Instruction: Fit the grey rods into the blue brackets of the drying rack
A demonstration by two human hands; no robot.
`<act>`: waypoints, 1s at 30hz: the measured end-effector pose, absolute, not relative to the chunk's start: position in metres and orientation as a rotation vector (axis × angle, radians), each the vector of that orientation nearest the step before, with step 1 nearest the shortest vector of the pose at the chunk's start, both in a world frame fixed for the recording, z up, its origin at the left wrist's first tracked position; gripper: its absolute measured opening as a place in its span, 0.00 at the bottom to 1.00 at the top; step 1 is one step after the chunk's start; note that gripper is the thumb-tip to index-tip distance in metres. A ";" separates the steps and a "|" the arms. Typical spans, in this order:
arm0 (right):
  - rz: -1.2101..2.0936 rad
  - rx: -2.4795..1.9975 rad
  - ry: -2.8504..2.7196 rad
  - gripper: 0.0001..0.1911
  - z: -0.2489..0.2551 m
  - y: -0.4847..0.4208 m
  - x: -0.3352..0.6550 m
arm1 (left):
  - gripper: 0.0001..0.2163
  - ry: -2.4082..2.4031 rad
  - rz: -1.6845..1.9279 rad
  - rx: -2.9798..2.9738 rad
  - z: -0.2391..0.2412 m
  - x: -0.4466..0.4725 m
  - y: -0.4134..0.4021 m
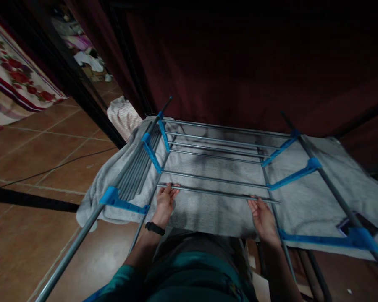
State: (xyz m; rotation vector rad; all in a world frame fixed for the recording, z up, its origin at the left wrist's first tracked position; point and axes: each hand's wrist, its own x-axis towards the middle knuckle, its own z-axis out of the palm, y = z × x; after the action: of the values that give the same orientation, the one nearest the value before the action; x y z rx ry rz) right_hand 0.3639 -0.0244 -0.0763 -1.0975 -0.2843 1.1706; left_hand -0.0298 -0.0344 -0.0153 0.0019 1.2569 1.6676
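A metal drying rack [214,144] with grey rods and blue plastic joints stands in front of me. A grey towel [305,197] lies spread under and across its rods. My left hand [165,201] rests on the towel with its fingertips curled on the nearest rod [214,192]. My right hand [264,218] lies on the towel at the other end of that rod, fingers touching it. A black band sits on my left wrist.
Brown floor tiles [50,151] stretch to the left, crossed by a black cable. A dark red curtain [255,63] hangs behind the rack. A flowered cloth [12,79] hangs at far left. Clutter lies on the floor in the far room.
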 end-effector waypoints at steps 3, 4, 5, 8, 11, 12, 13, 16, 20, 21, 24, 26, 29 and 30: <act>1.182 -1.082 -0.285 0.08 -0.067 -0.024 0.358 | 0.06 1.278 1.629 -0.022 -0.014 -0.027 -0.032; 1.173 -1.081 -0.282 0.08 -0.064 -0.024 0.355 | 0.07 1.282 1.618 -0.028 -0.014 -0.025 -0.032; 1.177 -1.075 -0.285 0.09 -0.061 -0.024 0.353 | 0.07 1.287 1.605 -0.032 -0.014 -0.024 -0.031; 1.211 -1.054 -0.298 0.09 -0.053 -0.023 0.345 | 0.08 1.310 1.564 -0.010 -0.015 -0.022 -0.029; 1.257 -1.048 -0.291 0.09 -0.046 -0.021 0.336 | 0.09 1.332 1.535 0.016 -0.015 -0.021 -0.026; 1.267 -1.051 -0.284 0.09 -0.044 -0.020 0.334 | 0.09 1.343 1.530 0.016 -0.015 -0.020 -0.026; 1.276 -1.052 -0.282 0.09 -0.042 -0.020 0.331 | 0.10 1.354 1.524 0.017 -0.015 -0.020 -0.025; 1.300 -1.046 -0.295 0.09 -0.037 -0.018 0.325 | 0.10 1.363 1.512 0.027 -0.015 -0.020 -0.024; 1.315 -1.043 -0.308 0.08 -0.037 -0.017 0.322 | 0.09 1.345 1.498 0.056 -0.016 -0.021 -0.024; 1.315 -1.039 -0.304 0.09 -0.037 -0.017 0.322 | 0.09 1.343 1.490 0.061 -0.016 -0.020 -0.024; 1.299 -1.021 -0.272 0.09 -0.040 -0.017 0.323 | 0.09 1.348 1.465 0.069 -0.017 -0.019 -0.024; 1.287 -1.009 -0.245 0.10 -0.042 -0.017 0.324 | 0.10 1.360 1.451 0.066 -0.018 -0.017 -0.023; 1.286 -0.998 -0.224 0.11 -0.044 -0.016 0.326 | 0.10 1.390 1.411 0.070 -0.018 -0.016 -0.022; 1.290 -0.996 -0.223 0.10 -0.045 -0.016 0.326 | 0.10 1.412 1.392 0.092 -0.018 -0.016 -0.021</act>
State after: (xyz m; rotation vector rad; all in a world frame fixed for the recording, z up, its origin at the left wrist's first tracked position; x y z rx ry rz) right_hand 0.3259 -0.0162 -0.0449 -0.9961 -0.2229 1.2905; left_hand -0.0155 -0.0214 -0.0178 0.0916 1.4118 1.3919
